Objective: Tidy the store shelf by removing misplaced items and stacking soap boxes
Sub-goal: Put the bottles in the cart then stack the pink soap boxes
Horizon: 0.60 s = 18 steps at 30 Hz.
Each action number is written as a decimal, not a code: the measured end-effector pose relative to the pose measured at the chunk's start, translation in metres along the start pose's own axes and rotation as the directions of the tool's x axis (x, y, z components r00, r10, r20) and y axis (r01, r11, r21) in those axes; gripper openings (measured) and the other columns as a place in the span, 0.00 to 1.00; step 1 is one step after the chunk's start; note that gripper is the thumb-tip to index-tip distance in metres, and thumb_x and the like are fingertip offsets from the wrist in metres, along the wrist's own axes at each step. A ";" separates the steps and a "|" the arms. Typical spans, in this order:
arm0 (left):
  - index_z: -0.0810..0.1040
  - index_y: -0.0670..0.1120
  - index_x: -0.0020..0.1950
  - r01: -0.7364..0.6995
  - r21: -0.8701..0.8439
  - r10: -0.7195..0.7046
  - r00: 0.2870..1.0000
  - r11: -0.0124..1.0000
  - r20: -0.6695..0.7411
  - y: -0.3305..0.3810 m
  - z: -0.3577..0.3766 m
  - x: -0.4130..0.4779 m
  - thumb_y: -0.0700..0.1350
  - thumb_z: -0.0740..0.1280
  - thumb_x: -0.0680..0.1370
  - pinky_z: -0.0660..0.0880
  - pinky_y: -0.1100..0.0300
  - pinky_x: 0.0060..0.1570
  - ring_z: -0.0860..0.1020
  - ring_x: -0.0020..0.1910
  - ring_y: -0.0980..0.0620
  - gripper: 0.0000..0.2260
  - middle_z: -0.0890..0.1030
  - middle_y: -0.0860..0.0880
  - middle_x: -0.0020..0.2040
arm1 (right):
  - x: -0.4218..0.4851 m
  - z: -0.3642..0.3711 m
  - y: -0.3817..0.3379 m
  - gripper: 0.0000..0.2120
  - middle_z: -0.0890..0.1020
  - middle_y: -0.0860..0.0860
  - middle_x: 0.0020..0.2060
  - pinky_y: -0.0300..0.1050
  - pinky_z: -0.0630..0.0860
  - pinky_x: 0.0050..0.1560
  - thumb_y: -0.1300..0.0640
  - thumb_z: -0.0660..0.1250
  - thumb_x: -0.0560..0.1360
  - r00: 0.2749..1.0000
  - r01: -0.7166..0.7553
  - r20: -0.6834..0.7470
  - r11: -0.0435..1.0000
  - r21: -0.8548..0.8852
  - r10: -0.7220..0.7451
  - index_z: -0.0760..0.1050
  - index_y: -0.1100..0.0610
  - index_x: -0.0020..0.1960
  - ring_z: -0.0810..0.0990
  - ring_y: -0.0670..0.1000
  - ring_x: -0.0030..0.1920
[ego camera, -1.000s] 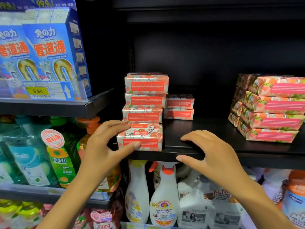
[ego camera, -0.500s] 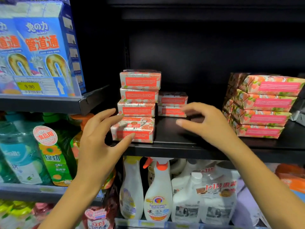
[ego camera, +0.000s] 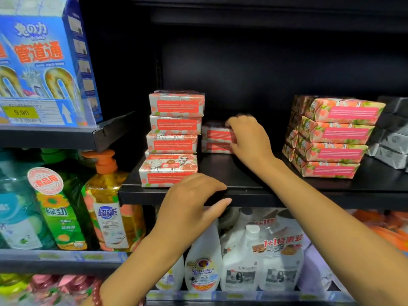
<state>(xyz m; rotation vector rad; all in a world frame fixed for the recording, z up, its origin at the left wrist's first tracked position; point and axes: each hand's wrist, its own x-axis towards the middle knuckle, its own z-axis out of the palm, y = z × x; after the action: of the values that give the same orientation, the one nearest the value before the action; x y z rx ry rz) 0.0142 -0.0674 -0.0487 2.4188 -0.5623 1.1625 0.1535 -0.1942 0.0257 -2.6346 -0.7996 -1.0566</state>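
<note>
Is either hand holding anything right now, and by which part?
The right hand grips the upper soap box of the short two-box stack by its right end. The left hand holds nothing.

A black metal shelf (ego camera: 254, 173) carries a tall stack of white-and-orange soap boxes (ego camera: 175, 124) at left, one loose matching box (ego camera: 169, 171) lying before it, a two-box stack (ego camera: 215, 140) beside, a pink floral stack (ego camera: 331, 138), and grey boxes (ego camera: 390, 140) far right.

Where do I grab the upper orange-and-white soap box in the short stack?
Take the upper orange-and-white soap box by its right end, coming from the right: the tall soap-box stack blocks its left, and it lies flat, front face outward.
</note>
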 end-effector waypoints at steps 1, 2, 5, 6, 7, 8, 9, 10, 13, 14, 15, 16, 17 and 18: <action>0.82 0.46 0.49 -0.006 0.004 0.006 1.000 1.000 0.008 -0.001 0.001 -0.002 0.51 0.66 0.74 0.72 0.62 0.47 0.77 0.47 0.57 0.11 0.82 0.53 0.44 | -0.003 -0.002 0.002 0.18 0.76 0.55 0.55 0.51 0.73 0.52 0.62 0.69 0.72 1.000 0.004 0.004 1.000 0.021 -0.004 0.73 0.59 0.61 0.72 0.55 0.57; 0.82 0.46 0.49 -0.014 0.008 0.014 1.000 1.000 0.016 -0.001 0.002 -0.003 0.51 0.66 0.75 0.72 0.62 0.47 0.77 0.47 0.57 0.11 0.82 0.53 0.44 | -0.006 -0.005 0.004 0.17 0.76 0.55 0.55 0.51 0.74 0.52 0.60 0.69 0.72 1.000 0.018 0.014 0.999 0.032 -0.018 0.73 0.58 0.60 0.71 0.54 0.57; 0.81 0.46 0.49 -0.022 0.003 0.022 0.999 1.000 0.031 -0.003 0.001 -0.005 0.50 0.66 0.75 0.72 0.62 0.47 0.76 0.47 0.57 0.10 0.82 0.53 0.45 | -0.019 -0.011 0.017 0.18 0.76 0.54 0.54 0.52 0.74 0.51 0.57 0.69 0.72 0.991 0.130 0.001 0.991 0.040 -0.130 0.73 0.58 0.61 0.71 0.54 0.56; 0.81 0.46 0.49 -0.021 0.002 0.021 0.999 1.000 0.031 -0.003 -0.001 -0.005 0.50 0.66 0.75 0.72 0.62 0.47 0.77 0.47 0.57 0.10 0.82 0.53 0.45 | -0.025 -0.014 0.020 0.18 0.77 0.55 0.53 0.51 0.74 0.50 0.57 0.69 0.71 0.986 0.169 -0.016 0.984 0.052 -0.168 0.73 0.59 0.60 0.71 0.54 0.55; 0.81 0.46 0.49 -0.021 0.011 0.020 0.999 1.000 0.028 -0.004 -0.002 -0.006 0.51 0.66 0.75 0.73 0.62 0.47 0.77 0.47 0.57 0.10 0.82 0.53 0.45 | -0.031 -0.017 0.023 0.18 0.77 0.55 0.52 0.51 0.74 0.49 0.57 0.70 0.71 0.980 0.197 -0.039 0.978 0.071 -0.195 0.73 0.59 0.60 0.72 0.55 0.53; 0.82 0.46 0.49 -0.018 0.024 0.018 1.000 1.000 0.022 -0.005 -0.004 -0.007 0.51 0.65 0.75 0.73 0.61 0.47 0.77 0.46 0.57 0.11 0.82 0.53 0.44 | -0.037 -0.020 0.025 0.18 0.78 0.55 0.51 0.51 0.74 0.47 0.56 0.69 0.71 0.975 0.218 -0.069 0.972 0.091 -0.212 0.74 0.60 0.59 0.73 0.55 0.52; 0.82 0.46 0.49 -0.013 0.033 0.013 1.000 0.999 0.013 -0.006 -0.005 -0.008 0.51 0.65 0.75 0.73 0.61 0.47 0.77 0.46 0.57 0.11 0.82 0.53 0.44 | -0.044 -0.023 0.026 0.18 0.78 0.56 0.50 0.50 0.74 0.46 0.55 0.68 0.71 0.968 0.239 -0.102 0.965 0.105 -0.229 0.74 0.61 0.58 0.73 0.55 0.50; 0.82 0.46 0.48 -0.002 0.033 0.002 1.000 0.999 -0.001 -0.005 -0.006 -0.009 0.52 0.65 0.75 0.73 0.61 0.47 0.77 0.46 0.57 0.12 0.82 0.53 0.44 | -0.052 -0.027 0.026 0.17 0.78 0.56 0.50 0.49 0.73 0.46 0.54 0.66 0.71 0.960 0.260 -0.134 0.958 0.118 -0.244 0.74 0.62 0.57 0.74 0.55 0.50; 0.83 0.47 0.51 0.120 -0.067 -0.123 0.992 0.991 -0.036 0.003 -0.011 -0.008 0.55 0.65 0.74 0.74 0.64 0.47 0.78 0.47 0.60 0.15 0.83 0.55 0.46 | -0.074 -0.034 0.023 0.17 0.78 0.55 0.51 0.42 0.70 0.49 0.54 0.64 0.73 0.944 0.283 -0.223 0.943 0.175 -0.242 0.75 0.63 0.58 0.73 0.54 0.50; 0.82 0.48 0.53 0.206 -0.180 -0.219 0.974 0.962 -0.053 0.009 -0.014 -0.006 0.57 0.66 0.73 0.74 0.66 0.47 0.79 0.48 0.61 0.16 0.83 0.57 0.46 | -0.081 -0.037 0.022 0.16 0.78 0.56 0.51 0.39 0.69 0.50 0.56 0.65 0.73 0.934 0.290 -0.266 0.940 0.180 -0.237 0.75 0.64 0.58 0.74 0.54 0.50; 0.82 0.49 0.54 0.295 -0.323 -0.327 0.944 0.899 -0.050 0.015 -0.018 -0.002 0.58 0.67 0.73 0.75 0.68 0.47 0.80 0.47 0.62 0.16 0.84 0.58 0.46 | -0.087 -0.040 0.020 0.16 0.79 0.56 0.52 0.37 0.67 0.53 0.58 0.66 0.74 0.918 0.303 -0.317 0.937 0.174 -0.238 0.76 0.65 0.58 0.74 0.55 0.51; 0.81 0.50 0.54 0.376 -0.460 -0.430 0.903 0.804 -0.014 0.020 -0.022 0.004 0.59 0.68 0.73 0.76 0.69 0.46 0.81 0.46 0.62 0.17 0.84 0.57 0.44 | -0.091 -0.043 0.018 0.15 0.79 0.58 0.52 0.36 0.66 0.55 0.59 0.67 0.74 0.894 0.324 -0.373 0.932 0.159 -0.247 0.76 0.67 0.58 0.74 0.55 0.51; 0.81 0.49 0.53 0.438 -0.583 -0.506 0.861 0.685 0.053 0.025 -0.026 0.011 0.61 0.68 0.73 0.77 0.68 0.45 0.83 0.44 0.59 0.18 0.85 0.55 0.42 | -0.095 -0.046 0.015 0.15 0.80 0.59 0.52 0.36 0.66 0.57 0.60 0.67 0.74 0.862 0.355 -0.430 0.925 0.136 -0.267 0.76 0.68 0.57 0.75 0.56 0.52; 0.82 0.48 0.51 0.484 -0.670 -0.553 0.823 0.563 0.130 0.028 -0.030 0.018 0.63 0.66 0.71 0.79 0.65 0.43 0.84 0.42 0.55 0.20 0.85 0.52 0.41 | -0.099 -0.048 0.012 0.14 0.80 0.61 0.51 0.37 0.66 0.59 0.61 0.67 0.75 0.825 0.390 -0.482 0.915 0.106 -0.296 0.76 0.69 0.57 0.75 0.57 0.52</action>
<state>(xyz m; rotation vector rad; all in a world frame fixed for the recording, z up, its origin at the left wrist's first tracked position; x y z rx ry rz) -0.0091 -0.0787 -0.0123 1.6782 -0.1496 0.6349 0.0731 -0.2626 -0.0065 -1.9859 -1.2155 -1.5193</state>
